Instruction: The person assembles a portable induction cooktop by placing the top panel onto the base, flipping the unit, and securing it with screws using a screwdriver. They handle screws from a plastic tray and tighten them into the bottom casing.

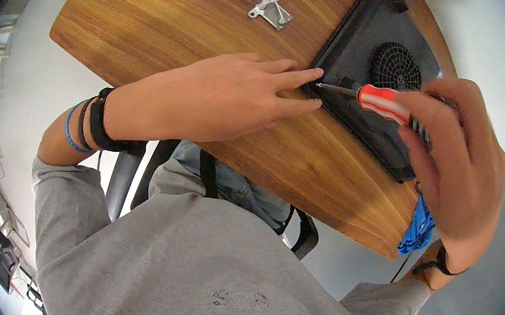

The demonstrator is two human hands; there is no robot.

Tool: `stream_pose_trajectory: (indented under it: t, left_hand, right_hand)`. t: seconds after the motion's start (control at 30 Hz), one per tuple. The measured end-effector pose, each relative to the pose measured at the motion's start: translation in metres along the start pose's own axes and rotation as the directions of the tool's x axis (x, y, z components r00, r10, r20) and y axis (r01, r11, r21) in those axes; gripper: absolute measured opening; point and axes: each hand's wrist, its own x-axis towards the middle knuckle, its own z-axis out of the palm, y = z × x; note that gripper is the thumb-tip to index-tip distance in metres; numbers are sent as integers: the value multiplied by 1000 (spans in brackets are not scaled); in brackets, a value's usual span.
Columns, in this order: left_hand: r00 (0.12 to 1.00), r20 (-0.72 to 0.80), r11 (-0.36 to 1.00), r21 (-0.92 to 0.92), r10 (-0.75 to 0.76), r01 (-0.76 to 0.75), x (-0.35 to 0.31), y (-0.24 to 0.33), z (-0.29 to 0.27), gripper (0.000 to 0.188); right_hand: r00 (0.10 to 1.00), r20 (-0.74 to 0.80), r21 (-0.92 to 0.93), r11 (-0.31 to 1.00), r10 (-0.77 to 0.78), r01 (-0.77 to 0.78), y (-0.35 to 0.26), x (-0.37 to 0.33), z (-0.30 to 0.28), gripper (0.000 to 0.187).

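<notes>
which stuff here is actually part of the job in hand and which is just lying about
In use:
- screwdriver, red and white handle, held in the right hand, tip at the edge of the black device
- black device with a round vent grille, steadied by the left hand

Lying about:
- small metal bracket with white wires
- blue object at the table's edge

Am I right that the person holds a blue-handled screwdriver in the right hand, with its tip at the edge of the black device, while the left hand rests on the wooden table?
Not quite: the screwdriver has an orange and white handle, not blue. The rest holds in the head view: the right hand grips it, its tip meets the edge of the black device, and the left hand rests on the wooden table.
</notes>
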Motion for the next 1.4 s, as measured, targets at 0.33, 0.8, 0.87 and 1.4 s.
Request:
stream_pose_trajectory:
  t: [0.33, 0.8, 0.87, 1.4]
  left_hand:
    - [1000, 31, 999, 52, 2, -4, -2, 6, -2, 71]
    - [995, 81, 981, 185, 50, -65, 4, 12, -15, 79]
    - [992, 97, 974, 206, 78, -97, 5, 12, -15, 78]
    - [935, 335, 876, 408, 118, -257, 26, 33, -11, 78]
  right_hand:
    - [989, -146, 222, 974, -6, 39, 8, -4, 10, 45]
    - [964, -51, 199, 948, 262, -248, -5, -4, 5, 41]
    - [1000, -28, 134, 991, -7, 10, 2, -6, -4, 42]
    - [980, 58, 131, 972, 191, -197, -4, -25, -16, 51]
